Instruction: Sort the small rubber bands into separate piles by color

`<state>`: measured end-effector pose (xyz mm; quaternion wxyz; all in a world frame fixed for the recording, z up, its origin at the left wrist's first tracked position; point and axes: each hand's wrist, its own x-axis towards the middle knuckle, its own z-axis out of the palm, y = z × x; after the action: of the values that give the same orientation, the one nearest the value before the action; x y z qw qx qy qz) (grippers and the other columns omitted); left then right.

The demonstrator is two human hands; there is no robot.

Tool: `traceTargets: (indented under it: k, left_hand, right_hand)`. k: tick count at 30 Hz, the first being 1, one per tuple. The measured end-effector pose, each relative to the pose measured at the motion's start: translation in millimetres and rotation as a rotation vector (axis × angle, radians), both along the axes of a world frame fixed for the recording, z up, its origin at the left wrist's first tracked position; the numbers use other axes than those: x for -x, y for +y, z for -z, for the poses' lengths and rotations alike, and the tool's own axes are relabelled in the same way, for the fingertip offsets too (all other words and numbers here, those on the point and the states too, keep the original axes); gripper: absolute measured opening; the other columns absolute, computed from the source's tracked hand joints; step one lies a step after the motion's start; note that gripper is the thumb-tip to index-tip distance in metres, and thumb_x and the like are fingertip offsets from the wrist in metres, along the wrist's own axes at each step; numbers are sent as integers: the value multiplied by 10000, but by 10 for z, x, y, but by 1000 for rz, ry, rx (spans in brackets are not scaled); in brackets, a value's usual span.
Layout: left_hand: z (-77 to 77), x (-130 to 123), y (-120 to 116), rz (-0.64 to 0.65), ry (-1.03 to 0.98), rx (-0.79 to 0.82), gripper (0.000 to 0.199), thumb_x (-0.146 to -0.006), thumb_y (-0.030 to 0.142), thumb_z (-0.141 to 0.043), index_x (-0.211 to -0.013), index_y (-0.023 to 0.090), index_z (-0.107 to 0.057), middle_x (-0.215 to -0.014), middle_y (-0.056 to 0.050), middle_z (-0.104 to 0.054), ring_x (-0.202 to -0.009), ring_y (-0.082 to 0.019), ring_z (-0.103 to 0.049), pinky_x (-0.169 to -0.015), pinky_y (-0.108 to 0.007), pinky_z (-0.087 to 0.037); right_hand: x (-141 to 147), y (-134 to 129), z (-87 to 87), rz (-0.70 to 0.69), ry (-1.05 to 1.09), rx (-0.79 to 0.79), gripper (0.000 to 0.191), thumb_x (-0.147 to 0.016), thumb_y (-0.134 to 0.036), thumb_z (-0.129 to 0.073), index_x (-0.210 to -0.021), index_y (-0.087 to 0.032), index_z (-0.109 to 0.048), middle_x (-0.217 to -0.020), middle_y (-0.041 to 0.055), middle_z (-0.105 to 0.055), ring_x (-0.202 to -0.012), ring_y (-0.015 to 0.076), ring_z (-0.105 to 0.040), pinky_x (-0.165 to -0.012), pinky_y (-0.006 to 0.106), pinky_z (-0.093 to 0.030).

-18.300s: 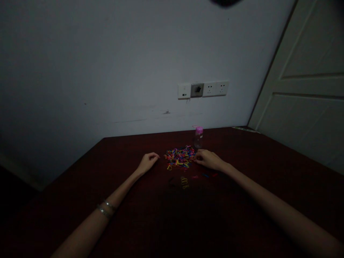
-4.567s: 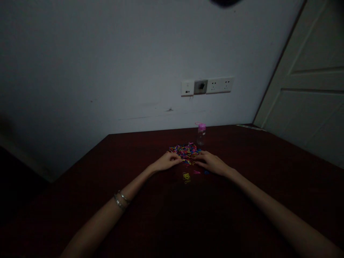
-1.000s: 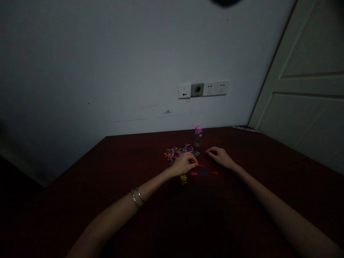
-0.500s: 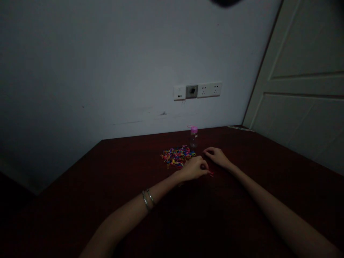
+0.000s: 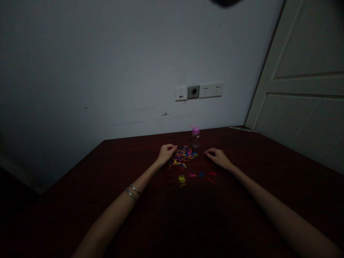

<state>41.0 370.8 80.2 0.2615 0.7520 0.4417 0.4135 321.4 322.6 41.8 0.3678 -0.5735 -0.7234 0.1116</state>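
Observation:
A heap of small multicoloured wire-like loops (image 5: 185,154) lies on the dark red table; they are too small for me to tell their exact kind. My left hand (image 5: 166,153) is at the heap's left edge, thumb and fingers pinched together; what they hold, if anything, is hidden. My right hand (image 5: 218,158) rests on the table right of the heap, fingertips closed together with nothing visible in them. In front of the heap lie yellow loops (image 5: 182,179), a pink loop (image 5: 192,175), a blue loop (image 5: 201,174) and red loops (image 5: 212,173), set apart by colour.
Behind the heap stands a clear bottle (image 5: 196,140) with a pink lid and strap. The table (image 5: 129,154) meets a pale wall with a row of sockets (image 5: 205,90). A panelled white door (image 5: 303,107) is on the right.
My left hand has moved left and back, from beside the red loops to the heap's left edge, uncovering the colour-sorted loops in front. My right hand stays in place.

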Motion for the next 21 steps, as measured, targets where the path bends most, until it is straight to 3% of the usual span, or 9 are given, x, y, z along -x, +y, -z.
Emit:
traceTargets:
  k: [7,12,17,21]
  left_hand:
    - [210,641,377,-243,-28,-40,378,-737,444,-453,-641,128,-635,-646,-33,-629,-647,-151,-552,-605,-228,-381]
    - [301,835,458,-297,-13,-33,382,-723,446,-450,-628,128,-638,-622,-33,-620,-640,-158,-546,-586,-227,-368]
    - [315,839,493,-288,-65,0,383,-709,450,-464,-621,120,-638,-579,-25,-600,-582,-141,-520,-559,-223,-350]
    - [346,849,524,-292,-111,36,390,-710,456,-462,-633,117,-639,-523,-10,-564,-514,-120,-478,-518,-218,-323]
  right_hand:
    - [16,-23,-27,-42,78,67,252,-728,-313,-478,-824,-143,-637,-855,73,-644,-779,188,-579,-703,295,-440]
    - [-1,-77,-316,-109,107,210,277,-690,-369,-520,-791,-130,-617,-685,31,-598,-619,139,-522,-563,250,-396]
    - [143,-477,-762,-311,-153,423,231,-657,-348,-567,-742,-151,-650,-564,8,-546,-504,108,-450,-457,228,-304]
    - [289,-876,-808,-350,-306,447,189,-652,-340,-580,-731,-179,-641,-660,25,-595,-563,124,-491,-486,234,-309]
